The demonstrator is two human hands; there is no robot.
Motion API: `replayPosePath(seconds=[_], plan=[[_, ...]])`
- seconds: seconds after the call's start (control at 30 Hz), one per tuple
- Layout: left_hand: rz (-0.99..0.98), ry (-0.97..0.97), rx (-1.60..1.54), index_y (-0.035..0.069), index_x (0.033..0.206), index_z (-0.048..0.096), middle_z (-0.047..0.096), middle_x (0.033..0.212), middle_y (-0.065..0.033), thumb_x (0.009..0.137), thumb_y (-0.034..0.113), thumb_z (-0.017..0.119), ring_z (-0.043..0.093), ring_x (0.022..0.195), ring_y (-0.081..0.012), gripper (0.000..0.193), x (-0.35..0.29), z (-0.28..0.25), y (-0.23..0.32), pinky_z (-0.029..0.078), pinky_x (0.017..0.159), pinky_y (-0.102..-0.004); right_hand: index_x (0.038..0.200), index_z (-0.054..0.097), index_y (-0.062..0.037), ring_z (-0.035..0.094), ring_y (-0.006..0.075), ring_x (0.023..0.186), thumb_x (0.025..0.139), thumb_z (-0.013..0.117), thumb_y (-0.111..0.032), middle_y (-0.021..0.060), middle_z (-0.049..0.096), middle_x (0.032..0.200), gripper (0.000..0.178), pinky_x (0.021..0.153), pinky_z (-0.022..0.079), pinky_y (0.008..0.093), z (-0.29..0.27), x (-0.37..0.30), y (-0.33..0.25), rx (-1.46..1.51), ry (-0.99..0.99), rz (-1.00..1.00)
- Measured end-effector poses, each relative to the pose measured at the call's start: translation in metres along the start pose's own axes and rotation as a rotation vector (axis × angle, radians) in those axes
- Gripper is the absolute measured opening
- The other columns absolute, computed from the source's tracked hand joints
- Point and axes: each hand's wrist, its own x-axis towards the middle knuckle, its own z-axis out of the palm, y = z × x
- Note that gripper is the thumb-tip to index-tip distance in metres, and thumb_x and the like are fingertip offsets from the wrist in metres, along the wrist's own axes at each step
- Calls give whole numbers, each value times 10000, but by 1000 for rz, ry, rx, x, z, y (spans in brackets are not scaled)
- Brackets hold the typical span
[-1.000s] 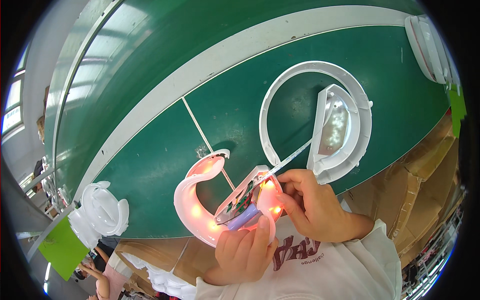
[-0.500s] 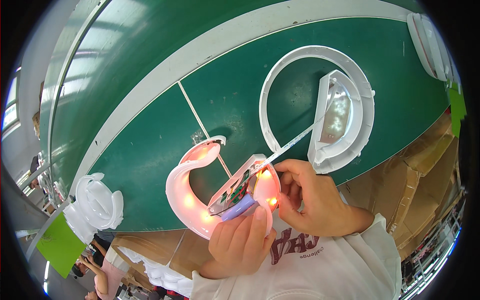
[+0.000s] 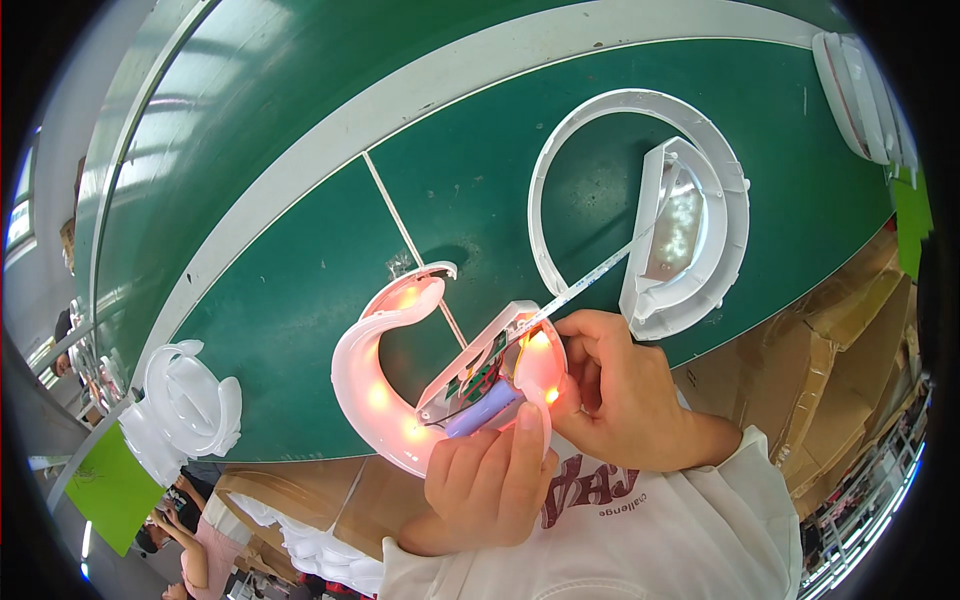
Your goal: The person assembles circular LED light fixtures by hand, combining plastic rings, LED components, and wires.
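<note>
A curved white plastic lamp shell (image 3: 352, 362) glows pink and orange in front of me, its open side showing the inner parts. Inside lie a purple cylindrical battery (image 3: 484, 408), a partly hidden green circuit board (image 3: 487, 364) and thin wires. My left hand (image 3: 490, 482) grips the shell's lower edge, thumb on the wall beside the battery. At the right end, next to the glowing lights, my right hand (image 3: 632, 400) pinches the shell's rim with bent fingers. From there a narrow white LED strip (image 3: 590, 283) stretches to a white ring-shaped shell (image 3: 537, 190) with a lit half-round compartment (image 3: 675, 235).
The green tabletop (image 3: 300, 290) has a pale raised border (image 3: 400, 110) at its far side. Stacked white shells stand at left (image 3: 185, 410) and far right (image 3: 850, 95). Cardboard (image 3: 840, 350) lies along the right. Another person (image 3: 205, 545) is at lower left.
The lit shell and both hands have shifted very slightly to the right in the picture. Both hands keep their hold, and the ring-shaped shell stays on the table.
</note>
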Motion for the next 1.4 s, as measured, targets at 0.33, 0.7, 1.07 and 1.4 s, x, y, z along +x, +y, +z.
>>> replayPosePath(seconds=[0.33, 0.7, 1.07, 1.4], plan=[[-29, 111, 22, -30, 1151, 644, 593, 698, -14, 649, 27, 684, 520, 560, -141, 506, -6, 10, -1, 346, 504, -280, 1197, 448, 27, 651, 223, 573, 781, 710, -114, 88, 650, 738, 511, 497, 511, 328, -3, 1, 0, -35, 24, -62], [-23, 128, -30, -27, 1107, 675, 604, 718, -21, 661, 64, 678, 552, 585, -164, 455, -6, 9, -5, 387, 518, -281, 1180, 434, 28, 633, 202, 547, 886, 647, -100, 77, 631, 733, 385, 462, 464, 325, -15, 7, -4, 128, -130, 56], [-46, 17, -59, -70, 1203, 573, 620, 793, -99, 651, -15, 733, 539, 584, -218, 578, -2, 0, 1, 383, 532, -324, 1116, 484, 32, 619, 221, 528, 784, 691, -68, 76, 596, 679, 403, 464, 491, 343, 8, 2, 1, -93, 79, -78], [-83, -50, -3, -35, 1190, 617, 570, 762, -37, 683, 73, 736, 513, 625, -206, 531, -4, 1, 2, 347, 645, -367, 1114, 514, 40, 625, 222, 552, 766, 726, -74, 95, 606, 778, 423, 470, 496, 334, 3, 2, 1, -11, 77, -108]])
